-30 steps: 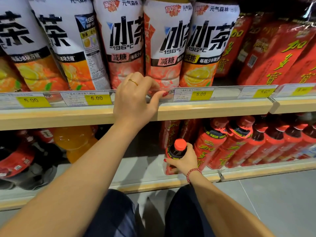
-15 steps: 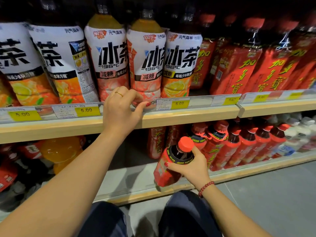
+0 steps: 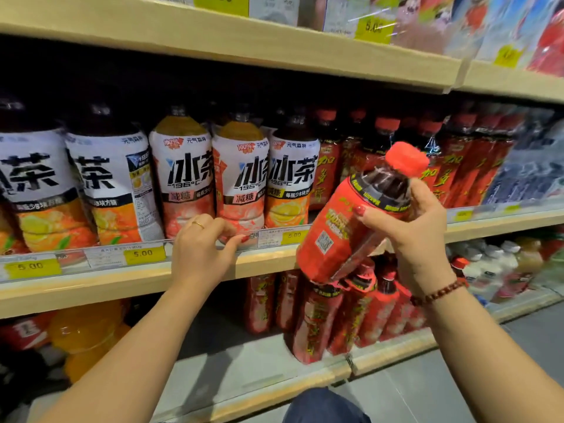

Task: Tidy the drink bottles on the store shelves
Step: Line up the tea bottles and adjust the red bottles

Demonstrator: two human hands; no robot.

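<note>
Red-label bottle [image 3: 345,227], red cap, is tilted in the air before the middle shelf [image 3: 91,285], right of the iced tea bottles [image 3: 183,178]. My right hand [image 3: 418,239] grips its shoulder. My left hand [image 3: 201,248] curls over the price rail [image 3: 106,257].

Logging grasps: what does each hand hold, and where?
Right hand grips the red bottle round its shoulder, below the cap; left hand grips the price rail.
</note>
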